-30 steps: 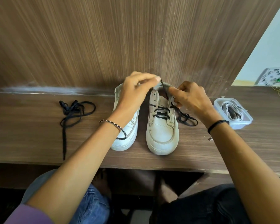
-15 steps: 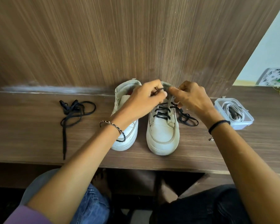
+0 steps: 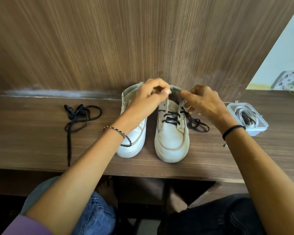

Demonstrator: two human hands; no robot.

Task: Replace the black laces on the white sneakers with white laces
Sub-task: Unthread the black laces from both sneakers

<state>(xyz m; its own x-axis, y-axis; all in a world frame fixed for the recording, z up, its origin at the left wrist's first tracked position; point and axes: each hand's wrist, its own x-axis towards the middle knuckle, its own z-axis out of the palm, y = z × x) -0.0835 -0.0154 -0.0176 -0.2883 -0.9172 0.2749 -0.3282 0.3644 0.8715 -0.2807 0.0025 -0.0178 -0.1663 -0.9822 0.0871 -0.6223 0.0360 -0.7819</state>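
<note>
The laced sneaker [image 3: 171, 141] and unlaced sneaker [image 3: 134, 143] stand side by side on the table [image 3: 32, 146], lengthwise front-to-back with toes toward the person, while the left hand [image 3: 149, 95] and right hand [image 3: 204, 102], fingers curled, pinch the laced sneaker's top edges above its black lace [image 3: 171, 118].

Both bare forearms reached forward and converged on the laced sneaker [image 3: 171, 138]. The left hand [image 3: 148, 97] was at the sneaker's collar with its back up and its fingers [image 3: 159, 85] curled, thumb and forefinger pinched together at the top of the left flap. The right hand [image 3: 205, 104] was just right of the collar, knuckles up, thumb extended toward the left hand, fingertips pinching the right flap. The hands were close but apart.
</note>
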